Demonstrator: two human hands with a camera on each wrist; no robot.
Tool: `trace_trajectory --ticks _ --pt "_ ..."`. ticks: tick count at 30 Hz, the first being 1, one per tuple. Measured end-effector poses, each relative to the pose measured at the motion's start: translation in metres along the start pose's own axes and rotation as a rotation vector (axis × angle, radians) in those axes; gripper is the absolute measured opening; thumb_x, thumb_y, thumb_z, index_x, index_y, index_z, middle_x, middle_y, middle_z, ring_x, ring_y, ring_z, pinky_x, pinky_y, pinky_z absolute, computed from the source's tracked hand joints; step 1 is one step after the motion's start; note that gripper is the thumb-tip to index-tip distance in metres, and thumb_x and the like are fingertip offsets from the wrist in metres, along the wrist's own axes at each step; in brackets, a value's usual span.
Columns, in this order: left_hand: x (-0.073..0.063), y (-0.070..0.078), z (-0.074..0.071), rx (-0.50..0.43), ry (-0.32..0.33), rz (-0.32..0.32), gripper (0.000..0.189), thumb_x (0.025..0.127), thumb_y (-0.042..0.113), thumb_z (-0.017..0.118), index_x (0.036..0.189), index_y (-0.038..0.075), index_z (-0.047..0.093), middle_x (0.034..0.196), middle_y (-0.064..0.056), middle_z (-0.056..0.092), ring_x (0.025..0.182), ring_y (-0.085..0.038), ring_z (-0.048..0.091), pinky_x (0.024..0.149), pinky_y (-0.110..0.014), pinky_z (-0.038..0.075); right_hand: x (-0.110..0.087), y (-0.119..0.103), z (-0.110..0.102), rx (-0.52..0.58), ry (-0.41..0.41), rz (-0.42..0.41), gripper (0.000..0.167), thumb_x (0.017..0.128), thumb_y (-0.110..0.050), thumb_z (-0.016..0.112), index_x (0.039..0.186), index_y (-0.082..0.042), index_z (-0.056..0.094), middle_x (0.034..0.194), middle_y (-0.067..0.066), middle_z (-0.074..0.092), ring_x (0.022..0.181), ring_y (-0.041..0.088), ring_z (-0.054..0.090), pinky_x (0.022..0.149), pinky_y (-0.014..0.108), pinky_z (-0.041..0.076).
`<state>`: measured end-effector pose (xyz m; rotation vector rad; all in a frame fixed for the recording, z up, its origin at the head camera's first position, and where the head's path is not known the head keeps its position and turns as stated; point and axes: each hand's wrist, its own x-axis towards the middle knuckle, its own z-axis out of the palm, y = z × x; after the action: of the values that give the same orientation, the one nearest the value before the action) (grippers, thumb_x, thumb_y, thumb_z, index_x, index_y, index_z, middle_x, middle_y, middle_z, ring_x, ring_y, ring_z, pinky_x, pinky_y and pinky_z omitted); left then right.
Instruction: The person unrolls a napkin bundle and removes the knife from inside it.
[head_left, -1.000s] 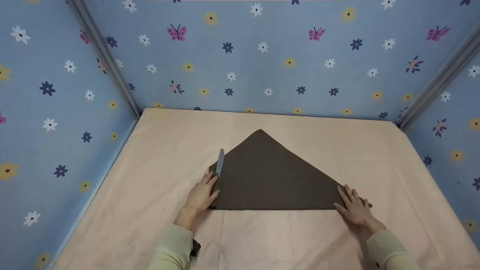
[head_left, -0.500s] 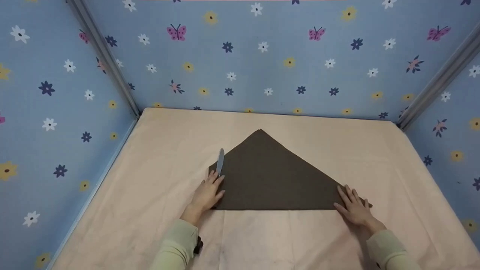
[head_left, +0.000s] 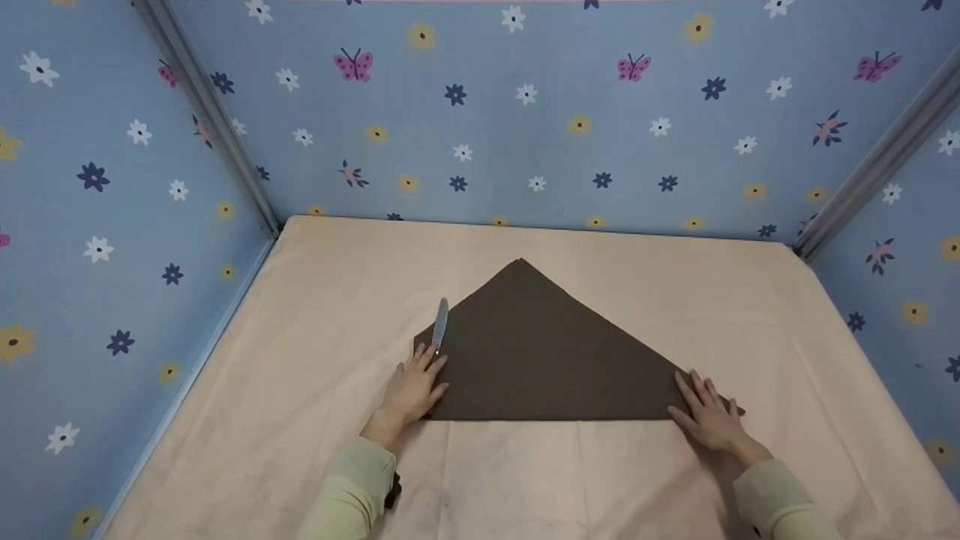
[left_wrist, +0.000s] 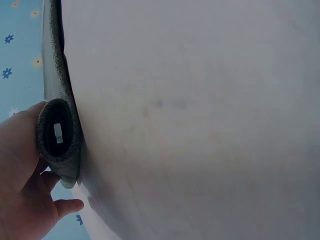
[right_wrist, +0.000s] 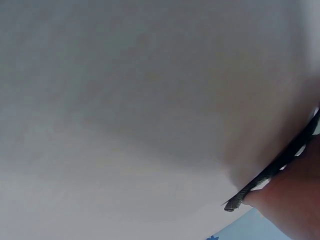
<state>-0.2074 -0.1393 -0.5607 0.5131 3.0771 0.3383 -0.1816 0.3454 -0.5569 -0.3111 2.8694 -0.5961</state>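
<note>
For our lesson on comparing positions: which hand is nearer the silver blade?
The left hand: it lies at the lower end of the silver blade, while the right hand rests on the opposite end of the dark cloth.

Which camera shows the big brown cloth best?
The head view. There the brown cloth spreads wide, with its ends partly hidden by the left hand and right hand. The left wrist view shows just its looped end and edge; the right wrist view, only a thin dark strip.
</note>
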Motion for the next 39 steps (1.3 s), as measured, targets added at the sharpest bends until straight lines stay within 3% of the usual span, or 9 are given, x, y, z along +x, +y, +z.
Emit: trace_trajectory --ticks 21,39 --pt "-0.007 -0.011 -0.005 0.013 0.004 -0.033 0.051 0.088 0.036 0.053 0.129 0.008 0.045 0.139 -0.016 0.031 0.128 -0.032 0.025 0.093 -0.052 0.032 0.000 0.000 0.000 -0.016 0.009 0.001 0.065 0.093 -0.038 0.040 0.138 0.003 0.020 0.141 0.030 0.007 0.126 0.050 0.003 0.087 0.071 -0.001" --pt "-0.008 -0.014 -0.015 -0.011 -0.031 -0.088 0.049 0.084 0.028 0.059 0.127 0.008 0.047 0.139 -0.017 0.030 0.128 -0.032 0.025 0.096 -0.051 0.029 0.000 -0.001 -0.001 -0.012 -0.003 0.011 0.066 0.093 -0.039 0.040 0.139 0.003 0.019 0.141 0.029 0.006 0.126 0.049 0.003 0.088 0.071 -0.002"
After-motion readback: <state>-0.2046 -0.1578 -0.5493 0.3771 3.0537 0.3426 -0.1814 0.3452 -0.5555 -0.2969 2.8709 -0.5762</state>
